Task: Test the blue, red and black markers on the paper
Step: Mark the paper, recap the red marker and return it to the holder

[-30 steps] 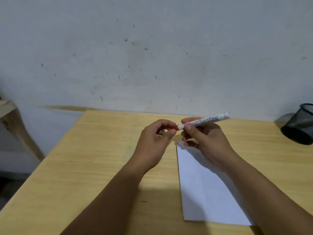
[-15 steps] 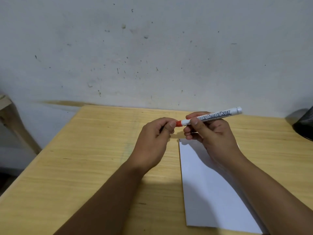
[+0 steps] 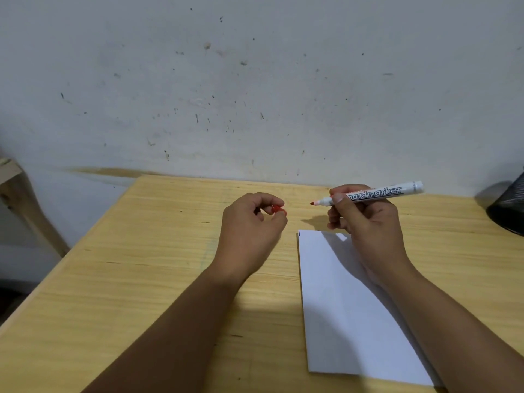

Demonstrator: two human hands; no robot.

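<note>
My right hand (image 3: 365, 222) grips a white board marker (image 3: 377, 192) held nearly level above the table, its bare red tip pointing left. My left hand (image 3: 251, 225) is closed around the marker's red cap (image 3: 278, 209), a short gap to the left of the tip. A white sheet of paper (image 3: 340, 293) lies flat on the wooden table (image 3: 141, 265), below and just in front of my right hand; my right forearm covers its right side. No blue or black marker is in sight.
A black mesh pen holder (image 3: 510, 208) sits at the table's right edge, cut off by the frame. A speckled white wall runs behind the table. A wooden frame piece (image 3: 17, 194) stands off the table's left side.
The red cap has come off the marker: my left hand moved left with it, my right hand moved right with the marker, and the red tip now shows.
</note>
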